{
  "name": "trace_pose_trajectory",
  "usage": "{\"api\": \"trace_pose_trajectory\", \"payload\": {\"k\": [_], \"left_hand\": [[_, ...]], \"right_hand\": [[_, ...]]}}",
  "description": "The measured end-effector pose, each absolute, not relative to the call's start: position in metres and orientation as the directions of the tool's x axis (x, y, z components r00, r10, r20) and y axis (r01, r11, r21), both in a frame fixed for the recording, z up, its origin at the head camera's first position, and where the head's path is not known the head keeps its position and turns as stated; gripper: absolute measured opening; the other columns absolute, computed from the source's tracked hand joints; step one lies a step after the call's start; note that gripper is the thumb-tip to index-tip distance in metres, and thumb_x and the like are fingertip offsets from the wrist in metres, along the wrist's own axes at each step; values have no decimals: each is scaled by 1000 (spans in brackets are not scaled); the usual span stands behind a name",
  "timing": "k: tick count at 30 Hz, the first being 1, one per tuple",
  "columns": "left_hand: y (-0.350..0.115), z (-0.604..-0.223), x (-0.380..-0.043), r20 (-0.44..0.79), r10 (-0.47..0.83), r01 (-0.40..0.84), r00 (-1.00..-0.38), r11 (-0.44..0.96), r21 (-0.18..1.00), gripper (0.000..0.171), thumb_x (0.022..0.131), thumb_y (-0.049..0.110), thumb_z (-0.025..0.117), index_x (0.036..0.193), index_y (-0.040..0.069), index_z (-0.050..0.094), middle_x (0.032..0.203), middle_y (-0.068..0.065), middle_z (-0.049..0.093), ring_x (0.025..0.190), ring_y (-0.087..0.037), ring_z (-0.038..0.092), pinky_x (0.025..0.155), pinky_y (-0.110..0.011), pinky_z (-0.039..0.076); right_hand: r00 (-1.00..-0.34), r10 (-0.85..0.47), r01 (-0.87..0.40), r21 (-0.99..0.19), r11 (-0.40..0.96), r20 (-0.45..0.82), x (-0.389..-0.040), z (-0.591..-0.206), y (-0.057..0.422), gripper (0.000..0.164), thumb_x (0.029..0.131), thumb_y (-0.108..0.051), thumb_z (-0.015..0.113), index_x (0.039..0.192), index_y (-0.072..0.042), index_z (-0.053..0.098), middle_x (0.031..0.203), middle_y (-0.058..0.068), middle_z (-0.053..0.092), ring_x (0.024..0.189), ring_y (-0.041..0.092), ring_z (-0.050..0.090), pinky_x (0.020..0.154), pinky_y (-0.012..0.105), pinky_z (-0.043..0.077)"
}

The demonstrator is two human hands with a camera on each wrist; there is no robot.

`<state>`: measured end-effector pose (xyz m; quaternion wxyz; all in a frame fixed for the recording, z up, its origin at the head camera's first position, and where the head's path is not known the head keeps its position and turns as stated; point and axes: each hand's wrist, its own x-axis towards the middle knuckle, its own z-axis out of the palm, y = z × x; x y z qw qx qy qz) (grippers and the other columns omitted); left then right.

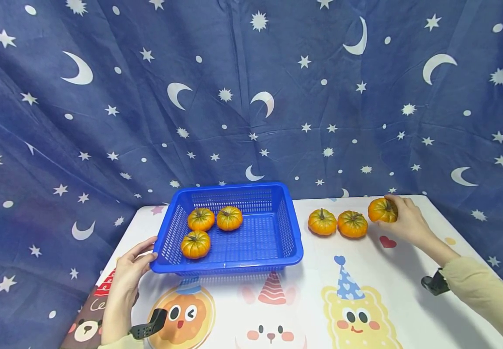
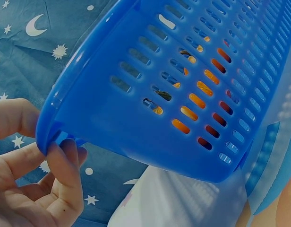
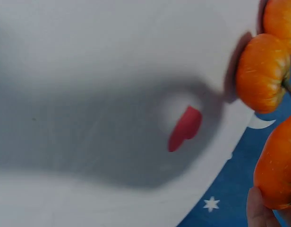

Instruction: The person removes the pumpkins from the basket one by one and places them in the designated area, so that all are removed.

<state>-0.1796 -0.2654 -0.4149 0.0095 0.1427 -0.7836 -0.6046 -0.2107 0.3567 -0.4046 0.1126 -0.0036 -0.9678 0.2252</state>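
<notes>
A blue plastic basket with slotted walls holds three small orange pumpkins; one pumpkin lies near its front left, with two behind. My left hand pinches the basket's left rim between thumb and fingers, as the left wrist view shows close up. Over at the right, my right hand grips another small pumpkin by its right side. In the right wrist view, this pumpkin has fingertips against its lower end. Just left of it, two more pumpkins sit side by side on the table.
The table wears a white cloth printed with cartoon figures and a red heart. Behind it hangs a dark blue curtain with white moons and stars. The basket stands near the table's back edge.
</notes>
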Motion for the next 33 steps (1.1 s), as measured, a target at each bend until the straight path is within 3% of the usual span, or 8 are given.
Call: {"api": "trace_pose_trajectory", "payload": {"k": [19,33], "left_hand": [[-267,-417,-181,-140,-228,-188,-964,207,960,52,90,8,59,141,5,48,96,20,57,83,4,59,74,-15,50],[-268,-417,-181,-144,-222,-190,-964,199,962,51,91,9,59,141,6,48,101,17,55,84,4,58,74,-15,50]], "right_hand": [[-985,153,98,-479,872,78,-220,-443,379,85,80,-34,72,139,9,28,121,42,35,103,57,41,84,67,41],[-985,168,123,-486,865,50,-221,-456,375,82,80,-30,69,139,9,28,125,43,33,107,59,40,88,69,39]]}}
